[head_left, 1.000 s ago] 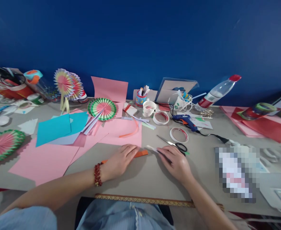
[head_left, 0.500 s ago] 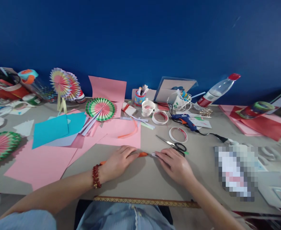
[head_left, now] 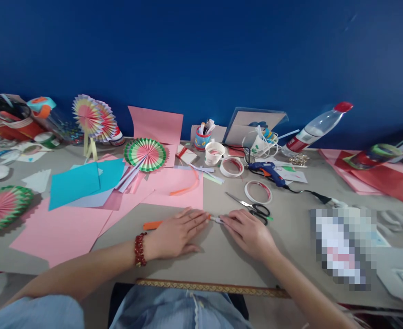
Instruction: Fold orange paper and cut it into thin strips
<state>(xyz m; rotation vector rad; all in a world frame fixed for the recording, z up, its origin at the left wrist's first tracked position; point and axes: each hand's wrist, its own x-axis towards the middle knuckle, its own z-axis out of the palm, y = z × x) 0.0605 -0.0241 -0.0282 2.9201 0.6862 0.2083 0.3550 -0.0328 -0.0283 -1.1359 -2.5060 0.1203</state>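
Observation:
My left hand [head_left: 177, 232], with a red bead bracelet [head_left: 140, 249] at the wrist, lies flat over an orange paper strip [head_left: 152, 225] on the table. Its fingers are stretched out, and the strip pokes out at both sides of the hand. At the strip's right end sits a thin whitish piece [head_left: 216, 220]. The fingers of my right hand [head_left: 251, 234] are closed on that piece's other end; what kind it is cannot be made out. Black-handled scissors [head_left: 252, 209] lie just beyond my right hand.
Pink sheets [head_left: 64, 228], blue sheets [head_left: 74, 185] and a pleated paper fan [head_left: 145, 154] lie to the left. Behind the scissors are tape rolls [head_left: 258, 192], a blue glue gun [head_left: 268, 171] with its cord, and a tilted plastic bottle [head_left: 316, 130]. A blue wall [head_left: 201, 55] stands behind.
My left hand has flattened and slid forward along the orange strip, its thumb now lower; more of the strip shows at left. My right hand keeps its pinch almost in place.

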